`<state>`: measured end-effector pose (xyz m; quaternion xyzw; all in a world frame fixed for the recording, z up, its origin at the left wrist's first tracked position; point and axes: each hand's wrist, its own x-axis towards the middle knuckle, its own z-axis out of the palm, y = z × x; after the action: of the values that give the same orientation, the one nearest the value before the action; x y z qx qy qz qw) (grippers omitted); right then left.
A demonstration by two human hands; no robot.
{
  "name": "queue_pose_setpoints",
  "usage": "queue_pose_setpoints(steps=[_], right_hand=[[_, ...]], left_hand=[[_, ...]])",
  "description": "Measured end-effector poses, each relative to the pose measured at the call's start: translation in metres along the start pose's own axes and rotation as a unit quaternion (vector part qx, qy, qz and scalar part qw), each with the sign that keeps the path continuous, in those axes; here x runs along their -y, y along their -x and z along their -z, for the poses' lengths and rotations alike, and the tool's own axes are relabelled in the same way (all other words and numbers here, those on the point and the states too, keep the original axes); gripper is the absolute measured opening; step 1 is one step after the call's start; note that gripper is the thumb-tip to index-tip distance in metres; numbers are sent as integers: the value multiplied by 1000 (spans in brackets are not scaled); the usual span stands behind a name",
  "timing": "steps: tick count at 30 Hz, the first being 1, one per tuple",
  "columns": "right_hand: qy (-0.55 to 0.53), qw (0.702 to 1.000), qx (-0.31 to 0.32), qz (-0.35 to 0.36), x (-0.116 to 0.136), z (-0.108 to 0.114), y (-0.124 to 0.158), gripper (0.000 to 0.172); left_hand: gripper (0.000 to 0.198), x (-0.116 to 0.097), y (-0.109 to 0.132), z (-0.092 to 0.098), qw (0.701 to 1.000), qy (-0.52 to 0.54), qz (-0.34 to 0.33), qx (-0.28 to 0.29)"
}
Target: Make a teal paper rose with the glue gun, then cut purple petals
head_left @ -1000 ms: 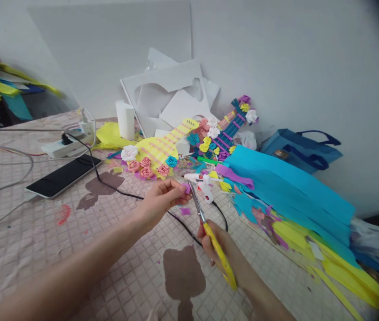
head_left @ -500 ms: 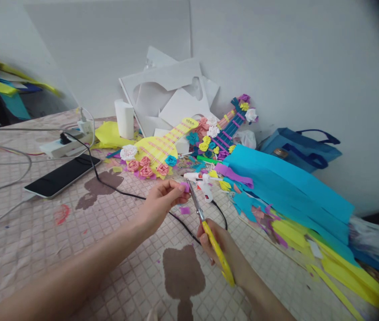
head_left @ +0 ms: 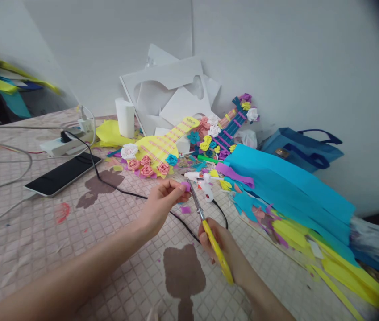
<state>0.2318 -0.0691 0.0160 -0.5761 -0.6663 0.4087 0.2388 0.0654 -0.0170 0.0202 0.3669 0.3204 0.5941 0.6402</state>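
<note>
A small purple piece of paper is pinched between the thumb and fingers of my left hand. My right hand is closed round the yellow handles of a pair of scissors, whose blades point up and away, with the tips right beside the purple paper. Whether the blades touch it I cannot tell. Another purple scrap lies on the table just below my left fingertips. Behind the blades rests a white hot glue gun with a black cord.
A yellow paper guitar with paper flowers leans at the back, beside a blue one. Blue crepe paper and scraps spread to the right. A tablet, a power strip and cables lie left. White cut-out boards stand behind.
Both hands keep nearly the same place and grip. The view has shifted very slightly; the purple paper and the scissors remain side by side.
</note>
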Motion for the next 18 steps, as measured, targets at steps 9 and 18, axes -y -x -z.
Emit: queue_pose_setpoints(steps=[9, 18], right_hand=[[-13, 1000, 3, 0, 3, 1, 0, 29], [-33, 999, 0, -25, -3, -4, -1, 24]], left_hand=[[21, 0, 1, 0, 1000, -2, -4, -4], [21, 3, 0, 1, 1000, 9, -5, 1]])
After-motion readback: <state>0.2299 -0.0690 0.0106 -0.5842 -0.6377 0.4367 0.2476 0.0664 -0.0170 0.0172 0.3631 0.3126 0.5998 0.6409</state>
